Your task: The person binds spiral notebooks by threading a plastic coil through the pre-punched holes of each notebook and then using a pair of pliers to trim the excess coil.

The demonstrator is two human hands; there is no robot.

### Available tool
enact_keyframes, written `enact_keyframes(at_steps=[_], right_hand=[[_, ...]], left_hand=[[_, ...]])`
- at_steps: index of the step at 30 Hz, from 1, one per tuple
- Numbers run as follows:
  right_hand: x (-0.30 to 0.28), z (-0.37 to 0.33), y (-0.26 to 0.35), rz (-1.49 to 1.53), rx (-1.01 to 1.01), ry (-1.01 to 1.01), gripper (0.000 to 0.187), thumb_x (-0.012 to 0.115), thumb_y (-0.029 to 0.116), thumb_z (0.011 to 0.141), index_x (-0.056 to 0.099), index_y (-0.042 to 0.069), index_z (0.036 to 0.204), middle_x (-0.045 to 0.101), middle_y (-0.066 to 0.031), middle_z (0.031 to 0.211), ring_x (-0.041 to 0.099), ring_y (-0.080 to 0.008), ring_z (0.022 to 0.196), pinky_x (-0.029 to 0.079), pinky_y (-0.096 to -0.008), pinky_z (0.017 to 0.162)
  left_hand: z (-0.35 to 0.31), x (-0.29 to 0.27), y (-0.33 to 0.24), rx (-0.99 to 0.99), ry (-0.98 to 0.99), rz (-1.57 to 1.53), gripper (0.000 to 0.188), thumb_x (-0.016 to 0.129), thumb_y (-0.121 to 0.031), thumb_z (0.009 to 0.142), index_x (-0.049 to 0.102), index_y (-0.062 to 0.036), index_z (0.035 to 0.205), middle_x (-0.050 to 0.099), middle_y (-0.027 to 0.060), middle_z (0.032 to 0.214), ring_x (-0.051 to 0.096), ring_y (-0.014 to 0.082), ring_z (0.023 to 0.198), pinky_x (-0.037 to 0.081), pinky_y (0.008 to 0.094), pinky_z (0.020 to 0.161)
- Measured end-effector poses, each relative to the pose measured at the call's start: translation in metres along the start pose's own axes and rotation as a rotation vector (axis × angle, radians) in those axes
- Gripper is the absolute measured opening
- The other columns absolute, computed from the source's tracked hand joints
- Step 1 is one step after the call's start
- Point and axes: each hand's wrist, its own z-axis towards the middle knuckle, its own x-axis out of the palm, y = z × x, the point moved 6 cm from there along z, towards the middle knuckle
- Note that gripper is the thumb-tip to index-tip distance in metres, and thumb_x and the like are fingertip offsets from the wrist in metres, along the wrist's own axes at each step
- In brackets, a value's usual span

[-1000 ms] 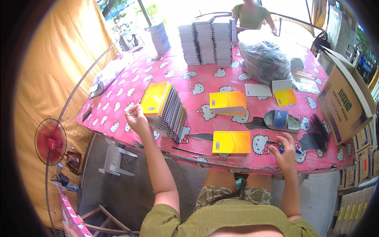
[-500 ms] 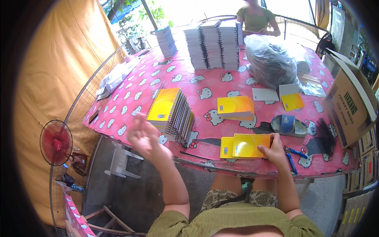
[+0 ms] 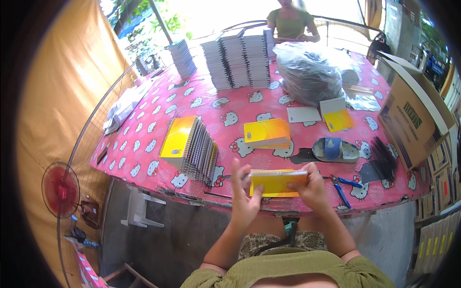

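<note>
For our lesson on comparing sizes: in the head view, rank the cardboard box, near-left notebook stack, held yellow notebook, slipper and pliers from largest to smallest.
1. Cardboard box
2. Near-left notebook stack
3. Held yellow notebook and slipper: not ranked; the notebook is blurred and nearer the camera
4. Pliers

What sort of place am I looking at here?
Probably a small, partly open-air notebook workshop: there are tall stacks of white-paged, spiral-bound notebooks, a blue-handled hand tool, and a tan fabric sheet hanging at the left.
</note>
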Motion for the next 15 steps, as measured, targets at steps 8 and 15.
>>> enact_keyframes(at_steps=[8, 15], right_hand=[[0.025, -0.004, -0.020, -0.099, -0.130, -0.004, 0.030, 0.071, 0.000, 0.077, 0.045, 0.005, 0.092, 0.052, -0.0091, 0.084, 0.056, -0.0231, 0.079, 0.045, -0.0338, 0.068], [-0.071, 0.004, 0.000, -0.566, -0.382, 0.045, 0.022, 0.075, 0.010, 0.067, 0.065, 0.002, 0.085, 0.058, -0.0208, 0.103, 0.056, -0.0347, 0.103, 0.048, -0.0420, 0.086]], left_hand=[[-0.003, 0.021, -0.009, 0.210, -0.110, 0.388, 0.045, 0.069, -0.007, 0.081, 0.058, -0.0104, 0.124, 0.049, 0.0177, 0.130, 0.044, 0.0362, 0.118, 0.031, 0.0490, 0.103], [0.021, 0.047, -0.012, 0.289, 0.137, 0.486, 0.012, 0.077, -0.019, 0.073, 0.073, -0.0113, 0.082, 0.068, -0.0027, 0.078, 0.059, 0.0176, 0.089, 0.028, 0.0418, 0.096]])
